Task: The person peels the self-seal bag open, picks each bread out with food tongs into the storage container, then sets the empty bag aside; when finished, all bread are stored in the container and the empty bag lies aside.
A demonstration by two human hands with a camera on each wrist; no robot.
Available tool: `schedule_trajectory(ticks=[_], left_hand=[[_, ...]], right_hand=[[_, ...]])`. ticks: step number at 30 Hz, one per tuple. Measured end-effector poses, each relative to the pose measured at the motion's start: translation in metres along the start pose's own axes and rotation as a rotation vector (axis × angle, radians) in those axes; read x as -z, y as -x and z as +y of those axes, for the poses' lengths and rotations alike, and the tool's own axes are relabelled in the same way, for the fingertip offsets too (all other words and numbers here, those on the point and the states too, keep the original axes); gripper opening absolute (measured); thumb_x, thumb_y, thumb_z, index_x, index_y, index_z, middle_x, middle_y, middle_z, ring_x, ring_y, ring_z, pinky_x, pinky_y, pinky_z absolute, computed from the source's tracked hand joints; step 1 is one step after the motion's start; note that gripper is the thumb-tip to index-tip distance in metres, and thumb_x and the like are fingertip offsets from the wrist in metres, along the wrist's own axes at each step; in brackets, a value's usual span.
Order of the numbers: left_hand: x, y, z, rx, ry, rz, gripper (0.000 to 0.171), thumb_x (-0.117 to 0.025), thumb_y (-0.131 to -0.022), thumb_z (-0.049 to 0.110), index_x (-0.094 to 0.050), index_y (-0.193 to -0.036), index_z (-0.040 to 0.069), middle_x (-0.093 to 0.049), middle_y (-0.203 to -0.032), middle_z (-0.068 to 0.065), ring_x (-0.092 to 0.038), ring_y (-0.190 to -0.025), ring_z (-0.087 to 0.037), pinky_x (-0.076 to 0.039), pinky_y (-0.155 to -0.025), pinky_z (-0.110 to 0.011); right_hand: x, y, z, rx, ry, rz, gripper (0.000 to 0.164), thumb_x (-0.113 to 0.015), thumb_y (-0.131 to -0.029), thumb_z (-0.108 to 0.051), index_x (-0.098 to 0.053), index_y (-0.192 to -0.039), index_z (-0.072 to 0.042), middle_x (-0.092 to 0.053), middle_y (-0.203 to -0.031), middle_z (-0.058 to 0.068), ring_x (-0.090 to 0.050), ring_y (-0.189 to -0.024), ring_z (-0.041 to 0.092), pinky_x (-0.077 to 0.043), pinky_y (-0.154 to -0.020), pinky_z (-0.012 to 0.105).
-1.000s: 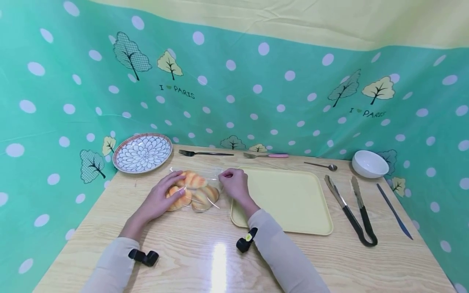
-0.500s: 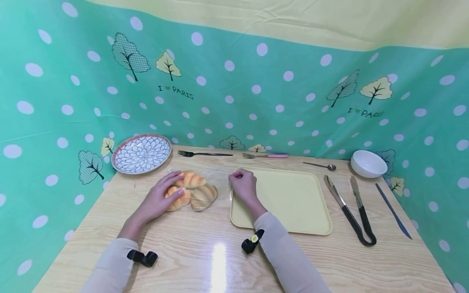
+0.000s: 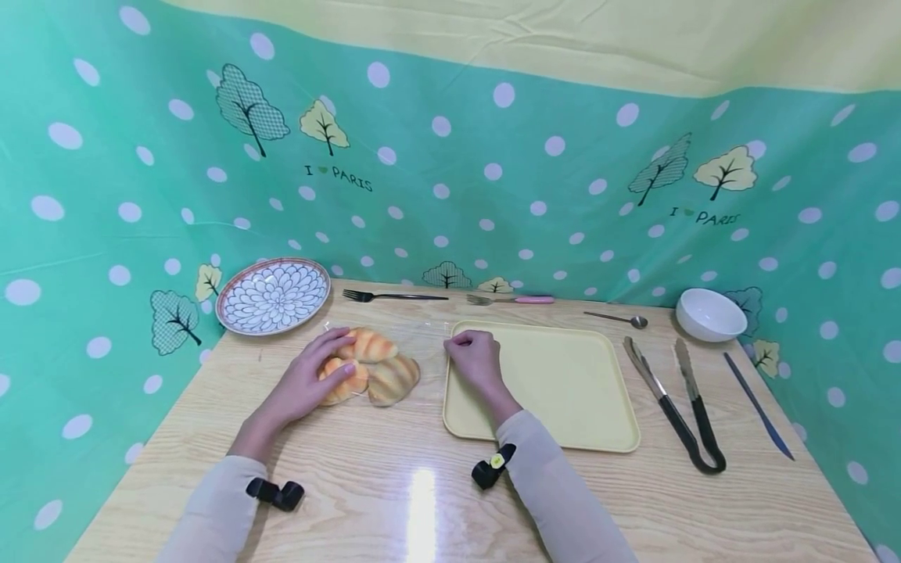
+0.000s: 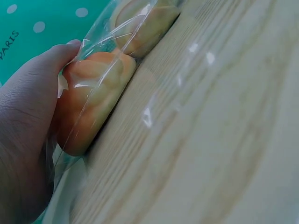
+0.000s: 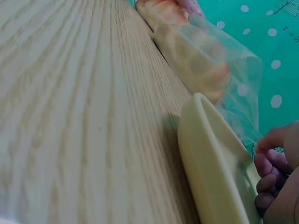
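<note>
Several bread rolls [image 3: 394,380] with browned stripes lie inside a clear plastic bag [image 3: 427,340] on the table, left of the centre. My left hand [image 3: 304,381] holds the bag's left part, thumb and fingers spread round the rolls; the left wrist view shows the thumb over a roll [image 4: 96,88] through the film. At the other end, my right hand [image 3: 480,361] pinches the bag's edge between thumb and forefinger, over the left rim of a pale yellow tray [image 3: 549,391]. In the right wrist view the film [image 5: 247,70] stretches from the rolls to those fingertips.
A patterned plate [image 3: 274,297] leans at the back left. Along the back lie a black fork [image 3: 394,295], a pink-handled fork [image 3: 514,299] and a spoon [image 3: 619,318]. To the right are tongs [image 3: 679,418], a white bowl [image 3: 711,315] and a dark knife [image 3: 756,405].
My right hand has moved right, from beside the rolls to over the tray's left edge, drawing the bag's end out flat. My left hand has stayed on the rolls.
</note>
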State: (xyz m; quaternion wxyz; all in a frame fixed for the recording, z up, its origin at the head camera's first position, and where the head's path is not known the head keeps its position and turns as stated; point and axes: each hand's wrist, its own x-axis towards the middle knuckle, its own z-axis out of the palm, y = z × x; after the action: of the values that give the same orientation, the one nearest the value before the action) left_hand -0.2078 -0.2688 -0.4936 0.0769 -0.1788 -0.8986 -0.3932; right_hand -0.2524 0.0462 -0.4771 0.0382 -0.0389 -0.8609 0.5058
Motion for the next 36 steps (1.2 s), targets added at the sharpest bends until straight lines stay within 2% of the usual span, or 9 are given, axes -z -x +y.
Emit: schedule_trajectory(ticks=[3, 4, 6, 10, 11, 13, 16, 21, 36], left_hand=[[0.003, -0.006, 0.01, -0.01, -0.009, 0.013, 0.053, -0.069, -0.1, 0.03, -0.054, -0.148, 0.011, -0.04, -0.163, -0.014, -0.036, -0.151, -0.044, -0.029, -0.12, -0.07], [0.004, -0.01, 0.016, -0.011, -0.009, 0.013, 0.054, -0.069, -0.1, 0.03, -0.054, -0.148, 0.011, -0.04, -0.164, -0.014, -0.035, -0.151, -0.044, -0.033, -0.118, -0.07], [0.001, -0.018, 0.03, -0.015, 0.003, -0.002, 0.056, -0.07, -0.099, 0.032, -0.053, -0.149, 0.011, -0.037, -0.166, -0.012, -0.033, -0.153, -0.043, -0.031, -0.119, -0.071], [-0.012, -0.038, 0.056, -0.037, -0.007, -0.102, 0.061, -0.068, -0.099, 0.042, -0.05, -0.152, 0.018, -0.035, -0.168, -0.005, -0.029, -0.156, -0.039, -0.027, -0.121, -0.071], [-0.016, -0.042, 0.06, -0.048, -0.023, -0.129, 0.06, -0.069, -0.098, 0.043, -0.052, -0.151, 0.02, -0.037, -0.167, -0.004, -0.03, -0.156, -0.037, -0.024, -0.123, -0.071], [-0.021, -0.047, 0.064, -0.058, -0.066, -0.171, 0.056, -0.07, -0.097, 0.045, -0.057, -0.147, 0.022, -0.044, -0.163, -0.003, -0.034, -0.154, -0.035, -0.025, -0.124, -0.068], [-0.027, -0.049, 0.066, -0.051, -0.117, -0.194, 0.048, -0.074, -0.094, 0.045, -0.066, -0.137, 0.025, -0.056, -0.152, -0.001, -0.043, -0.148, -0.032, -0.03, -0.124, -0.062], [-0.03, -0.05, 0.067, -0.054, -0.137, -0.173, 0.035, -0.075, -0.094, 0.044, -0.074, -0.124, 0.025, -0.068, -0.136, 0.001, -0.055, -0.137, -0.028, -0.036, -0.12, -0.058], [-0.031, -0.052, 0.07, -0.076, -0.116, -0.085, 0.011, -0.077, -0.094, 0.029, -0.081, -0.102, 0.022, -0.073, -0.126, 0.001, -0.06, -0.125, -0.025, -0.044, -0.112, -0.054]], right_hand=[[0.001, -0.001, 0.001, 0.022, -0.003, -0.004, 0.011, -0.078, -0.087, -0.021, -0.081, -0.086, -0.011, -0.078, -0.079, 0.004, -0.066, -0.069, 0.012, -0.055, -0.066, 0.025], [0.001, -0.001, 0.001, 0.024, -0.006, -0.004, 0.011, -0.078, -0.088, -0.021, -0.081, -0.086, -0.011, -0.078, -0.079, 0.004, -0.066, -0.069, 0.012, -0.055, -0.067, 0.025], [0.001, -0.001, 0.002, 0.026, -0.015, 0.001, 0.01, -0.079, -0.088, -0.02, -0.081, -0.086, -0.01, -0.078, -0.079, 0.004, -0.067, -0.069, 0.012, -0.055, -0.067, 0.025], [0.003, -0.001, 0.006, 0.024, -0.02, 0.017, 0.01, -0.08, -0.088, -0.019, -0.081, -0.086, -0.01, -0.078, -0.079, 0.005, -0.066, -0.068, 0.012, -0.055, -0.066, 0.024], [0.002, -0.001, 0.006, 0.025, -0.018, 0.015, 0.01, -0.08, -0.088, -0.02, -0.081, -0.086, -0.01, -0.078, -0.079, 0.005, -0.066, -0.068, 0.011, -0.055, -0.066, 0.024], [0.001, -0.001, 0.007, 0.028, -0.014, 0.007, 0.011, -0.08, -0.088, -0.02, -0.082, -0.086, -0.01, -0.078, -0.079, 0.004, -0.066, -0.068, 0.01, -0.055, -0.066, 0.023], [-0.001, -0.001, 0.007, 0.032, -0.014, -0.003, 0.011, -0.079, -0.088, -0.021, -0.082, -0.087, -0.01, -0.078, -0.08, 0.004, -0.065, -0.069, 0.01, -0.055, -0.066, 0.023], [-0.001, -0.001, 0.005, 0.03, -0.026, 0.012, 0.009, -0.08, -0.088, -0.019, -0.081, -0.086, -0.01, -0.077, -0.079, 0.005, -0.065, -0.068, 0.011, -0.055, -0.066, 0.024], [0.003, -0.001, 0.004, 0.006, -0.044, 0.003, 0.01, -0.08, -0.088, -0.02, -0.082, -0.087, -0.01, -0.077, -0.079, 0.005, -0.064, -0.068, 0.009, -0.053, -0.065, 0.021]])
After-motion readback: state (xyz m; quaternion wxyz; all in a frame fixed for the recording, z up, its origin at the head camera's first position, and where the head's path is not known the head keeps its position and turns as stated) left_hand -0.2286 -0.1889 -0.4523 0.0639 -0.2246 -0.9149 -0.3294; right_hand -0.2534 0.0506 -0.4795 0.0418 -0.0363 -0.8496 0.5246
